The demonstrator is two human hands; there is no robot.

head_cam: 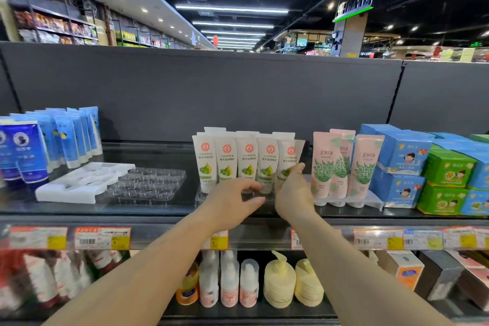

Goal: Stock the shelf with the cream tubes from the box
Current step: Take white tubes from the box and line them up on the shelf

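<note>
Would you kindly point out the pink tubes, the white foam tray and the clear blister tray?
pink tubes (pixel 323 167): head view, front of leftmost tube.
white foam tray (pixel 79 185): head view, top face.
clear blister tray (pixel 148 184): head view, middle.

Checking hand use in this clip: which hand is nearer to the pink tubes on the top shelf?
Right. The right hand is at the last white tube, just left of the pink tubes. The left hand is further left, at the white tubes, curled at the clear tray's front.

White cream tubes (pixel 227 161) with red emblems, green fruit
</note>
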